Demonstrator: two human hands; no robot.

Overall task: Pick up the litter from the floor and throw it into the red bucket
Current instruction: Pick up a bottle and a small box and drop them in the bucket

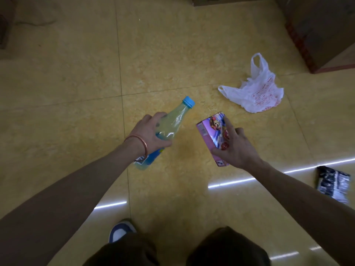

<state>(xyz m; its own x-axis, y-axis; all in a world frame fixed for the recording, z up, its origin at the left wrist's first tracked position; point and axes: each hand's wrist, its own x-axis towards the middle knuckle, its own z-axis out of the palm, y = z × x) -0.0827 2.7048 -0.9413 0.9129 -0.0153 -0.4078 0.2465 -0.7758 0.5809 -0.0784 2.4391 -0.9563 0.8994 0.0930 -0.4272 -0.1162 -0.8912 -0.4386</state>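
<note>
My left hand [151,131] grips a clear plastic bottle [175,118] with a blue cap around its middle, holding it tilted above the yellow tiled floor. My right hand [236,148] holds a pink cartoon-printed carton [212,131] by its lower end, fingers spread over its face. A crumpled white plastic bag [255,91] with red print lies on the floor beyond my right hand. A dark shiny wrapper [333,182] lies on the floor at the far right. The red bucket is not in view.
A large cardboard box [324,29] with a red-edged base stands at the back right. Another box edge [211,0] shows at the top. My knees and one blue-and-white shoe [121,231] are at the bottom. Bright light strips reflect off the tiles.
</note>
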